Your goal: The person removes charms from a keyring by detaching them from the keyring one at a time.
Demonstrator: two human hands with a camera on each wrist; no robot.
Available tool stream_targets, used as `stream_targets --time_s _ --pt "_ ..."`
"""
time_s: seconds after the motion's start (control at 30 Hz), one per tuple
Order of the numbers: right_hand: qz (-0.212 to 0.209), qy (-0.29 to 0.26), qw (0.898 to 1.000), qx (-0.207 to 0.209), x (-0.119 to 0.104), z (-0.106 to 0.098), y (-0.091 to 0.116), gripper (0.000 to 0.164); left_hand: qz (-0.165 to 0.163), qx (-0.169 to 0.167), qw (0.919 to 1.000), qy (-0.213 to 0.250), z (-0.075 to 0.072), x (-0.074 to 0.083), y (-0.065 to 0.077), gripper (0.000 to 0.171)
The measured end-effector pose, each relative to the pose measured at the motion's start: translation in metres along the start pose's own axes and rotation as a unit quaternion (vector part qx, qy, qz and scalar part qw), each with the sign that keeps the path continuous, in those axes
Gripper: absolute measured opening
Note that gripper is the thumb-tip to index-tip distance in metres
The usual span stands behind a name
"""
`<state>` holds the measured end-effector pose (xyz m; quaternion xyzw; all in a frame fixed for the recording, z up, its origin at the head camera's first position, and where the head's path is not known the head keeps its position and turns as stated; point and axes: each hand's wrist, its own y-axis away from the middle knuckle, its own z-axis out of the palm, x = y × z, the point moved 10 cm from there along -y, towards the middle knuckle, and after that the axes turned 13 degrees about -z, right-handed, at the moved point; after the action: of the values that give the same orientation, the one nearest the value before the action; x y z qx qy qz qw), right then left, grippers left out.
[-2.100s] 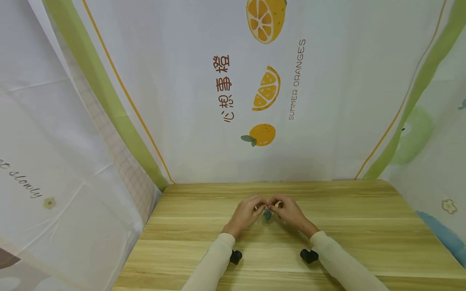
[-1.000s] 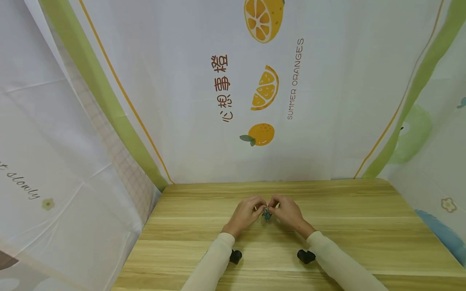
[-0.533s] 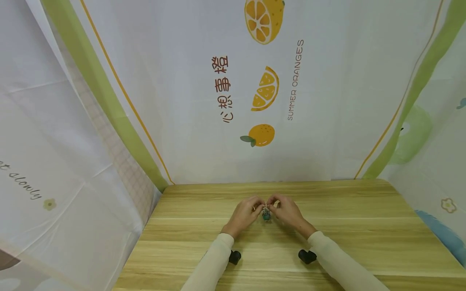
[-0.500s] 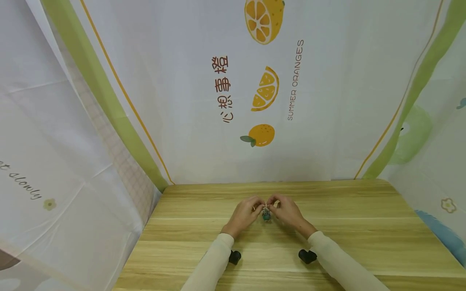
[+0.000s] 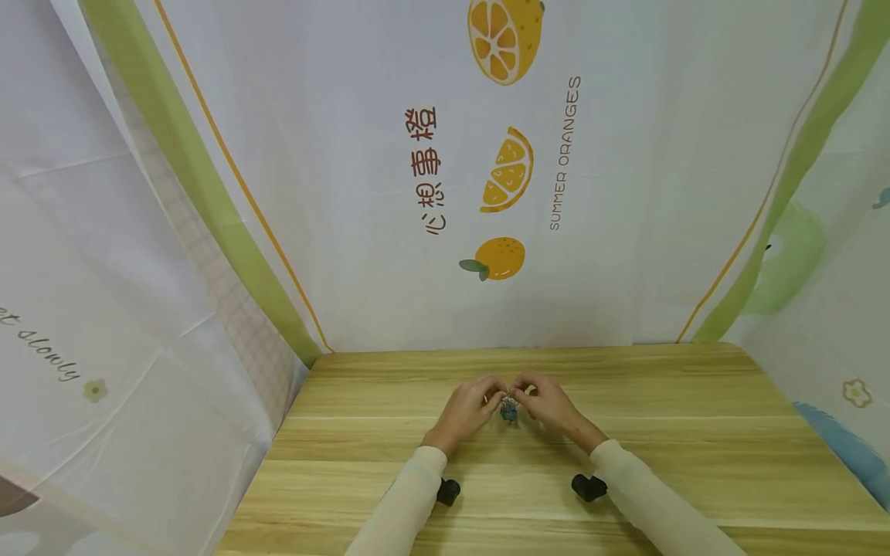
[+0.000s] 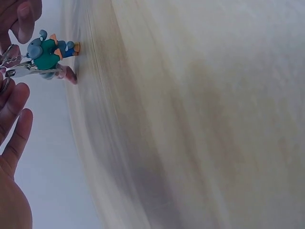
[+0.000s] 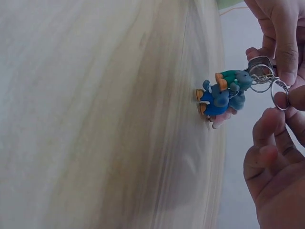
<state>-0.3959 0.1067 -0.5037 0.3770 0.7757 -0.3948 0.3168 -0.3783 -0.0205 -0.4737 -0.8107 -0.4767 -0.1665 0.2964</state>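
Between my hands hangs a keychain (image 5: 510,411) with small elephant figures on metal rings. One elephant (image 6: 46,55) wears green and another elephant (image 7: 215,101) wears blue; a pinkish one behind them is partly hidden. My right hand (image 5: 552,408) pinches a split ring (image 7: 279,94) between thumb and finger, clearest in the right wrist view. From the other side, my left hand (image 5: 467,409) grips the metal rings near a flat metal piece (image 7: 260,61). Fingertips of both hands almost meet above the figures, and they hide part of the rings.
The wooden table (image 5: 389,479) spreads under both arms. Behind it hangs a white cloth (image 5: 313,193) with printed oranges, with more cloth at both sides. Black objects (image 5: 450,491) sit beneath the wrists, partly covered by the sleeves.
The dangling elephants have turned, now showing more blue beside the green. My fingertips have shifted slightly at the rings, while both arms stay nearly in place.
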Motion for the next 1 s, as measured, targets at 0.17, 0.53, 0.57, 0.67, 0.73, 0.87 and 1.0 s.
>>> stream_targets --time_s 0.17,0.53,0.57,0.67,0.73,0.87,1.0 --pt "0.002 -0.004 1.000 -0.009 0.002 0.002 0.001 0.012 0.003 -0.003 1.0000 0.001 0.002 0.000 0.000 0.010" --pt "0.016 0.037 0.999 0.011 0.004 0.002 0.000 0.006 -0.013 0.000 0.9999 -0.004 0.003 -0.001 0.000 0.008" --pt "0.019 0.044 0.999 0.013 0.003 0.002 0.000 0.006 -0.013 0.001 0.9999 -0.004 0.002 -0.001 0.000 0.008" --pt "0.035 0.061 0.997 0.026 0.004 -0.002 0.001 0.011 -0.011 0.001 0.9999 -0.004 0.002 -0.001 0.000 0.006" --pt "0.043 0.067 0.996 0.037 0.006 -0.007 0.002 0.014 -0.008 -0.002 1.0000 -0.003 0.002 -0.001 0.000 0.006" --pt "0.038 0.061 0.996 0.050 0.007 -0.015 0.003 0.016 -0.008 -0.003 1.0000 -0.001 0.001 -0.004 0.001 0.006" --pt "0.027 0.048 0.998 0.042 0.007 -0.017 0.004 0.017 -0.015 0.007 0.9998 -0.006 -0.003 -0.008 0.002 0.006"
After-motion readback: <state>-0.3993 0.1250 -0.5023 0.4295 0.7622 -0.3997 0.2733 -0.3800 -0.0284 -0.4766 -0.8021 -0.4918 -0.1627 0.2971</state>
